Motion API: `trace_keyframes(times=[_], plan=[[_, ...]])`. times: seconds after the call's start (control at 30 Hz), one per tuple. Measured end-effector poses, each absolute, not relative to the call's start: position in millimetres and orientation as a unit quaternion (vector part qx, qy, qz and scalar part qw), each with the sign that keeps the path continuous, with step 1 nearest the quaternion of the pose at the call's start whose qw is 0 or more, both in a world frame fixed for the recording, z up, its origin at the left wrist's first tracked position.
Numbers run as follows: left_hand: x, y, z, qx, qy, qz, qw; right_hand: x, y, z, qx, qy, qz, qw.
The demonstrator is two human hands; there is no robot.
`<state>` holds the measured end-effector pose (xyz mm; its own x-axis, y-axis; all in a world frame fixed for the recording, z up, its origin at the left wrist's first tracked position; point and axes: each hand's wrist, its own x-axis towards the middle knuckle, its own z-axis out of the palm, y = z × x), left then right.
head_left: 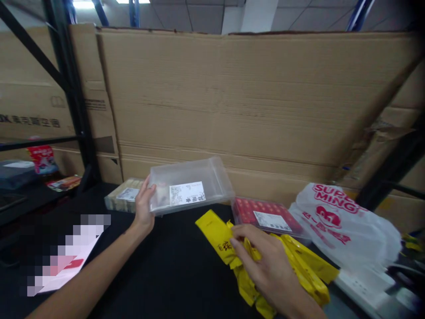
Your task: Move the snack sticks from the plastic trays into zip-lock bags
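Note:
My left hand grips the left end of a clear plastic box with a white printed label, tilted above the black table. No contents show through its frosted walls. Lower right, my right hand is closed on a bunch of yellow snack packets; several of them stick out on both sides of it. Behind the clear box sits a labelled box with pale contents. A labelled clear box of red packets lies just beyond my right hand.
A white plastic bag with red print stands at the right, near a white power strip. A partly blurred pink-white sheet lies at the left. Cardboard walls the back; a black rack post rises at the left.

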<state>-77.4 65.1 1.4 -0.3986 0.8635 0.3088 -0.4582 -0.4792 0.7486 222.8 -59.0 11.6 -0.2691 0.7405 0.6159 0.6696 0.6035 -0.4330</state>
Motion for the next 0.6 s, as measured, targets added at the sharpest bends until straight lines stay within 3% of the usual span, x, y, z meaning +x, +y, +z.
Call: trace_keyframes(times=[0.13, 0.2, 0.27, 0.6], plan=[[-76, 59, 2, 0.362, 0.289, 0.771, 0.438, 257, -42, 30, -0.482, -0.532, 0.114, 0.687], [-73, 56, 3, 0.358, 0.288, 0.758, 0.464, 269, -29, 34, -0.467, -0.449, 0.149, 0.747], [-70, 52, 4, 0.365, 0.292, 0.74, 0.484, 276, -16, 32, -0.459, -0.43, 0.221, 0.745], [-52, 34, 4, 0.405, 0.304, 0.667, 0.546, 279, -17, 15, -0.376, -0.429, 0.599, 0.562]])
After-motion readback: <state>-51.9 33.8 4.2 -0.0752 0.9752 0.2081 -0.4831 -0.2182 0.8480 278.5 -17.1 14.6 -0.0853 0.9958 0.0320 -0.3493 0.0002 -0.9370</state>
